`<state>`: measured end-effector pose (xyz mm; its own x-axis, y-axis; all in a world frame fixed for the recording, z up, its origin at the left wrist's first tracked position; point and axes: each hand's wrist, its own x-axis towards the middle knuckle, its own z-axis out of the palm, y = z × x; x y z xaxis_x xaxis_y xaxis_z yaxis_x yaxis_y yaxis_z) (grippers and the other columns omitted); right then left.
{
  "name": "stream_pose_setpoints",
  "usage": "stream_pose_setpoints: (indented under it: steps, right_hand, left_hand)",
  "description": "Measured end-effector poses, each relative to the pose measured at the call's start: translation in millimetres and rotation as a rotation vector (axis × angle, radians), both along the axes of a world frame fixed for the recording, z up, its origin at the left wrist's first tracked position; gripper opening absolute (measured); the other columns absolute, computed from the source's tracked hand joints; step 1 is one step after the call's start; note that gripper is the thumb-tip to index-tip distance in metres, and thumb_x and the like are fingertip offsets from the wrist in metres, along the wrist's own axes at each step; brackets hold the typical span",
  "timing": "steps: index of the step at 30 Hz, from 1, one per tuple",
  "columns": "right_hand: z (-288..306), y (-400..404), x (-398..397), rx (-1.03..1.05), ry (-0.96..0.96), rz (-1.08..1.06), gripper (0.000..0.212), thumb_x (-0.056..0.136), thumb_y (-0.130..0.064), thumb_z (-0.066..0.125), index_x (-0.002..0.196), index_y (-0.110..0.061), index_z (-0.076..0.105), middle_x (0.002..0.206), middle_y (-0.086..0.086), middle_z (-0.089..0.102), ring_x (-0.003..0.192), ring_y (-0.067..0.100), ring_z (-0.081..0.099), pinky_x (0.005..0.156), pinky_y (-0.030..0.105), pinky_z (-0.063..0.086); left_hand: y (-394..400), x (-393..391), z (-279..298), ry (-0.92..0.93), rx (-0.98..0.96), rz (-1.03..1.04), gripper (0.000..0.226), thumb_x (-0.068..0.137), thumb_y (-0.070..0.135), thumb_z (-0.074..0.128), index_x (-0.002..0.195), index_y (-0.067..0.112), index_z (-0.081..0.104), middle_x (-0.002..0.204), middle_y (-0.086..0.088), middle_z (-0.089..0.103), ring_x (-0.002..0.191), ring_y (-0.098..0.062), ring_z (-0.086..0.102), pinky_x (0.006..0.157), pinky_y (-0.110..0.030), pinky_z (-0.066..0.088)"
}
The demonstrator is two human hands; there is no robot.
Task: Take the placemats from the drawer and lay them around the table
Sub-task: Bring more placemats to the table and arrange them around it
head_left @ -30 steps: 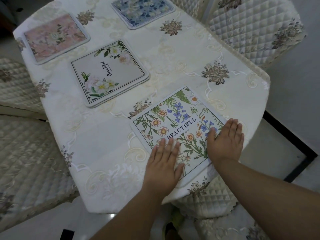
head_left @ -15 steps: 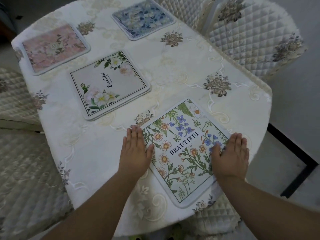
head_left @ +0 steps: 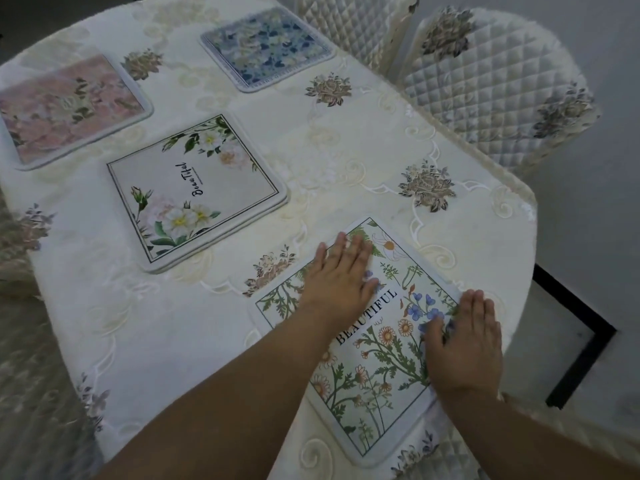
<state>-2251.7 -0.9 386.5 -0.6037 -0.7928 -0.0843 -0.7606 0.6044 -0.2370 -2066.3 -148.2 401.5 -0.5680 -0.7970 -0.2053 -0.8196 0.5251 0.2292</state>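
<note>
A wildflower placemat [head_left: 377, 362] printed BEAUTIFUL lies near the table's front right edge. My left hand [head_left: 341, 277] lies flat on its far left part, fingers straight. My right hand [head_left: 465, 336] presses flat on its right edge. A white-flower placemat [head_left: 194, 192] sits mid-table. Further back lie a pink placemat [head_left: 69, 105] on the left and a blue placemat [head_left: 266, 53] on the right. All rest on a table with a cream embroidered cloth [head_left: 346, 161].
Quilted cream chairs stand at the far right [head_left: 491, 84], at the left [head_left: 20, 237] and tucked under the near edge [head_left: 446, 459]. Grey floor with a black line [head_left: 585, 348] runs on the right.
My left hand has slid from the mat's left edge up onto its far part. The right hand stays on the right edge. The view has moved closer.
</note>
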Motion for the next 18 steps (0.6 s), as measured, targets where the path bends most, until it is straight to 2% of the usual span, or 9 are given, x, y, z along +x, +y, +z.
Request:
stream_pose_setpoints:
  steps: [5,11,14,18]
  right_hand:
    - [-0.1,-0.3,-3.1,0.025,0.011,0.02,0.079,0.096,-0.056,0.015,0.16,-0.011,0.007,0.168,0.006,0.006,0.155,0.018,0.0,0.126,0.043,0.008]
    - [0.9,0.1,-1.1,0.033,0.001,0.014,0.079,0.096,-0.059,0.011,0.16,-0.014,0.002,0.168,0.003,0.001,0.155,0.015,-0.007,0.126,0.043,0.008]
    - [0.6,0.9,-1.0,0.052,0.007,0.01,0.08,0.096,-0.059,0.01,0.16,-0.013,0.004,0.169,0.004,0.002,0.155,0.016,-0.005,0.126,0.044,0.009]
    - [0.7,-2.5,-0.8,0.06,0.006,-0.001,0.083,0.094,-0.06,0.011,0.16,-0.01,0.008,0.168,0.007,0.007,0.155,0.019,-0.001,0.126,0.044,0.01]
  left_hand:
    - [-24.1,9.7,-8.2,0.04,-0.042,0.045,0.068,0.103,0.061,0.003,0.159,0.03,-0.017,0.167,0.009,-0.022,0.151,-0.011,-0.027,0.125,-0.044,-0.008]
    - [-32.2,22.0,-4.2,-0.021,-0.029,0.191,0.075,0.1,0.065,-0.001,0.159,0.022,-0.02,0.167,0.004,-0.021,0.152,-0.015,-0.026,0.125,-0.048,-0.009]
    - [-40.6,2.2,-0.3,0.017,-0.013,0.115,0.072,0.1,0.065,0.0,0.156,0.028,-0.027,0.165,0.006,-0.027,0.151,-0.02,-0.03,0.123,-0.055,-0.011]
    - [-51.6,-29.3,-4.2,0.006,-0.009,-0.08,0.071,0.101,0.064,0.002,0.158,0.03,-0.02,0.166,0.011,-0.024,0.15,-0.015,-0.031,0.124,-0.05,-0.008]
